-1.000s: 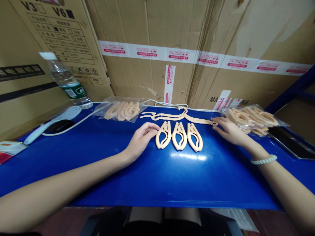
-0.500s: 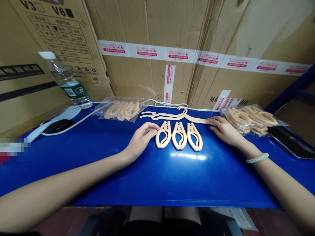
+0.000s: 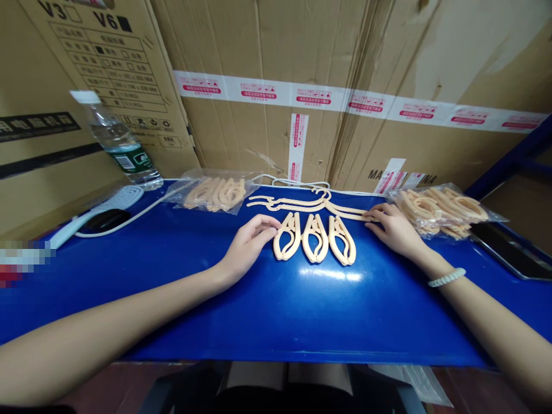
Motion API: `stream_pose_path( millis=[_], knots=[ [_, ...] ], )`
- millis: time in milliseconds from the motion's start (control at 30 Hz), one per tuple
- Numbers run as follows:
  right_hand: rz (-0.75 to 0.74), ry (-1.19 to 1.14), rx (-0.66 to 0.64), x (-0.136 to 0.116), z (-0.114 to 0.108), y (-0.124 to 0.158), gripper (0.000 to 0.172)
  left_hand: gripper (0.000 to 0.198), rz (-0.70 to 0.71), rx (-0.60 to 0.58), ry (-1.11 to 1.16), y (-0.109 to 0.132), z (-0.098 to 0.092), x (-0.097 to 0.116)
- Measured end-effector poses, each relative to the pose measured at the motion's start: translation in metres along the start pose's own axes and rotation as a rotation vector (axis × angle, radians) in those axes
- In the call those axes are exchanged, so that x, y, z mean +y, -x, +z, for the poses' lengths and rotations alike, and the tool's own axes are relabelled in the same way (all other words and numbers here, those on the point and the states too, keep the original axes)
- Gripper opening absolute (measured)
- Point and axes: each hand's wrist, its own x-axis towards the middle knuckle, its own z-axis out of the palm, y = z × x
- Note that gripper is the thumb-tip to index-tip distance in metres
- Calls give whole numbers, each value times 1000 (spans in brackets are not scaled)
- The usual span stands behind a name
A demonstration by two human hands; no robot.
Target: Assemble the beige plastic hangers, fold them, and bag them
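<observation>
Three folded beige travel hangers [image 3: 315, 238] lie in a row on the blue table [image 3: 276, 316]. My left hand [image 3: 250, 244] is at the leftmost one, thumb and fingertips drawn close together against its upper left edge. Behind the row, two unfolded beige hangers [image 3: 297, 205] lie spread out, one in front of the other, with their hooks toward the back. At their right end is my right hand [image 3: 394, 230], with its fingertips on the front hanger's arm tip and its thumb a little lower. The fingers partly hide that tip.
Clear bags of folded hangers lie at the left [image 3: 218, 194] and right [image 3: 435, 207]. A dark phone [image 3: 511, 253] is beside the right bag. A water bottle [image 3: 125, 149], a black mouse [image 3: 107, 219] and a white cable [image 3: 149, 210] are at left. Cardboard boxes [image 3: 259, 138] stand behind.
My right hand has shifted slightly left with the front unfolded hanger's arm, and the two right arms now show apart. My left hand and the folded hangers look unchanged.
</observation>
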Motion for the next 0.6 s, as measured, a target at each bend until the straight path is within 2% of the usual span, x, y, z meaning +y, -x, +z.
stream_pose_path(
  millis=[333, 600],
  knots=[
    [19, -135, 27, -2, 1, -2, 19, 23, -7, 10, 8, 0, 0, 1],
    [77, -72, 22, -14, -10, -4, 13, 23, -5, 16, 35, -1, 0, -1]
  ],
)
